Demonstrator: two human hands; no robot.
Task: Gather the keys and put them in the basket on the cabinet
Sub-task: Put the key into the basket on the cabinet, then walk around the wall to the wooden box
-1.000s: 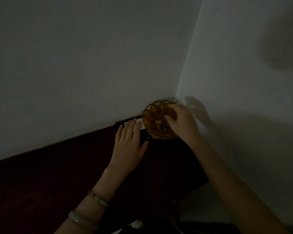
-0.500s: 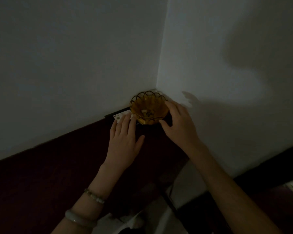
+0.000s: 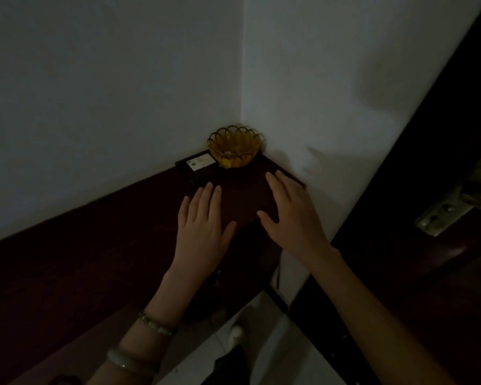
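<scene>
A small golden wire basket with a scalloped rim stands in the wall corner on the dark red cabinet top. Small pale items, probably keys, lie at its bottom; the dim light hides detail. My left hand hovers flat over the cabinet, fingers spread, holding nothing, a short way in front of the basket. My right hand is also flat and open with nothing in it, near the cabinet's right edge, apart from the basket.
A dark flat box with a white label lies against the wall just left of the basket. White walls meet behind it. A dark door with a metal latch plate is at the right. Pale floor shows below the cabinet edge.
My right hand has left the basket and drawn back toward me. My left hand has pulled back from the labelled box. Both now hover flat and open; the view has swung right.
</scene>
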